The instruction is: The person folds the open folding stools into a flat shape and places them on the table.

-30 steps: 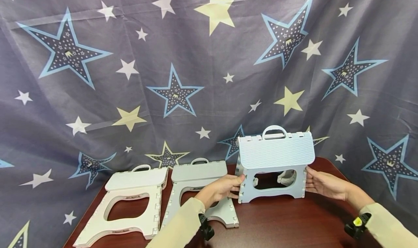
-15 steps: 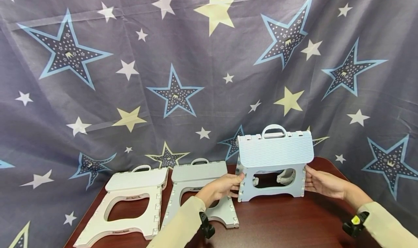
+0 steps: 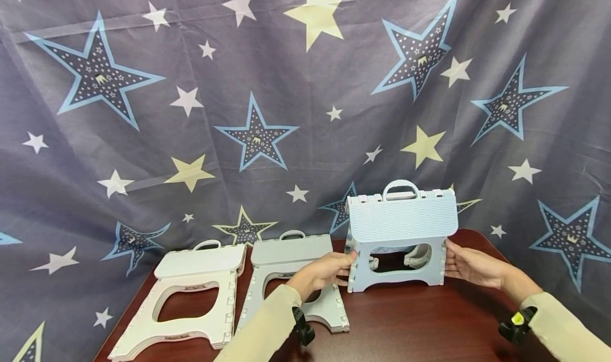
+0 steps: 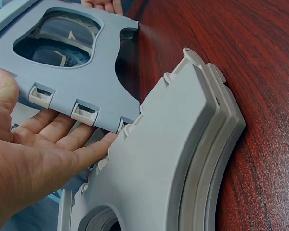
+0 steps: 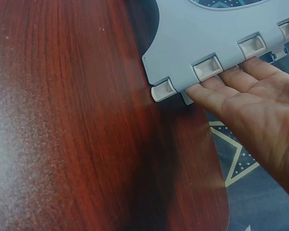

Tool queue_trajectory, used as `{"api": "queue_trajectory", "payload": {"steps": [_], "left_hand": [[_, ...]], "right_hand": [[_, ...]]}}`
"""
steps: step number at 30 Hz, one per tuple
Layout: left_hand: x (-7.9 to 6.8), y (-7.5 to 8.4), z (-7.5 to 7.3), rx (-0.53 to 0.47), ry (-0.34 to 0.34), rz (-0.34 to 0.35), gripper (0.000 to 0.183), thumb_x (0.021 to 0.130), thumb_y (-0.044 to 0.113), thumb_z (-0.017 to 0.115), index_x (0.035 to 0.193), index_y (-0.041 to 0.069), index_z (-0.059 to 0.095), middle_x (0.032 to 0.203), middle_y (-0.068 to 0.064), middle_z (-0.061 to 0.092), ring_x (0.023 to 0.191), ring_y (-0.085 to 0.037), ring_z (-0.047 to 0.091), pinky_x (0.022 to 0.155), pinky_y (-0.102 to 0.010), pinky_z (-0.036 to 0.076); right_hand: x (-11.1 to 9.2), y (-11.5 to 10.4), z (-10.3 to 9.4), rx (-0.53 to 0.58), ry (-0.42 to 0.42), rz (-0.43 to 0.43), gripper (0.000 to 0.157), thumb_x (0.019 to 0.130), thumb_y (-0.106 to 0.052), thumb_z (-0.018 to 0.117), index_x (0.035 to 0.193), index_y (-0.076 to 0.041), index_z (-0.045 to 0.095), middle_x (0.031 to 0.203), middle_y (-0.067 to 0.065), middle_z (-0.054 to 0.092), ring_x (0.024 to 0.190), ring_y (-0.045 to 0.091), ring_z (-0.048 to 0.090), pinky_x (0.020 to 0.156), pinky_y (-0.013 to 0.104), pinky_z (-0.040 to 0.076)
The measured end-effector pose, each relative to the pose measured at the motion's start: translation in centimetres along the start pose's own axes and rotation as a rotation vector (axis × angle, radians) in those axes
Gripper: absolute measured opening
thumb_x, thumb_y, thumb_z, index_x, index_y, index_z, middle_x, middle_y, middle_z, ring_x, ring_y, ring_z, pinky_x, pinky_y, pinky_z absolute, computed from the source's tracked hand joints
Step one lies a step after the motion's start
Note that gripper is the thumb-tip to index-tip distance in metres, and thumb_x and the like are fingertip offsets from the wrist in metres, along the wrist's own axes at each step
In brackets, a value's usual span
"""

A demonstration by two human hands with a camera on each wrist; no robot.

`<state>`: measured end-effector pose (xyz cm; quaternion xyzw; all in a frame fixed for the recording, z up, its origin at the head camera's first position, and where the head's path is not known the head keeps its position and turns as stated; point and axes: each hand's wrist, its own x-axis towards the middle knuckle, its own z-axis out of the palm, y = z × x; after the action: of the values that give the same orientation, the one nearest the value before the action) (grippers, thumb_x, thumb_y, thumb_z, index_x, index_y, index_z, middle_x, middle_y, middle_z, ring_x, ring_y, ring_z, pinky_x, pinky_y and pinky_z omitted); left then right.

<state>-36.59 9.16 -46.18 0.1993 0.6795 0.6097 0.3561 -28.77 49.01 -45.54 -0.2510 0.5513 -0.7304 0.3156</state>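
Observation:
A light blue folding step stool (image 3: 403,219) stands at the right of the table, its carry handle (image 3: 401,190) on top and its seat halves sloping down. My left hand (image 3: 326,269) grips its left side, with the thumb on the front face and the fingers behind the hinged edge, as the left wrist view shows. At the opposite side my right hand (image 3: 477,266) holds the edge, thumb near the front. In the right wrist view, the fingers (image 5: 231,84) reach behind the blue panel. Beside my left hand lies a grey folded stool (image 4: 149,139), partly covered by my forearm.
A cream folded stool (image 3: 195,309) lies farther left on the dark red wooden table (image 3: 406,330). Close behind the table hangs a grey-purple curtain (image 3: 305,113) printed with stars. The table's right edge runs near my right hand.
The blue stool has shifted very slightly back and to the left on its right side, and my right hand has moved with it. The other stools have stayed put.

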Motion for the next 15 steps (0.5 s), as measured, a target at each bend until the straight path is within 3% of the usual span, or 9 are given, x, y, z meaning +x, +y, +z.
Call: {"api": "queue_trajectory", "payload": {"steps": [7, 15], "left_hand": [[0.1, 0.08, -0.2, -0.016, -0.007, -0.01, 0.075, 0.099, 0.054, 0.05, 0.141, -0.008, 0.05, 0.137, -0.026, 0.061, 0.122, -0.029, 0.061, 0.109, -0.057, 0.046], [0.21, 0.24, -0.15, -0.018, -0.001, -0.019, 0.067, 0.106, 0.046, 0.045, 0.146, -0.007, 0.046, 0.137, -0.026, 0.06, 0.129, -0.036, 0.058, 0.109, -0.057, 0.046]], "right_hand": [[0.17, -0.12, -0.03, 0.001, 0.005, 0.006, 0.062, 0.113, -0.029, 0.004, 0.144, -0.005, 0.052, 0.145, 0.006, 0.06, 0.135, 0.018, 0.056, 0.115, 0.031, 0.043], [0.25, -0.13, -0.12, 0.003, 0.007, 0.011, 0.062, 0.113, -0.03, 0.004, 0.143, -0.005, 0.052, 0.144, 0.006, 0.06, 0.134, 0.018, 0.056, 0.115, 0.031, 0.043]]}}
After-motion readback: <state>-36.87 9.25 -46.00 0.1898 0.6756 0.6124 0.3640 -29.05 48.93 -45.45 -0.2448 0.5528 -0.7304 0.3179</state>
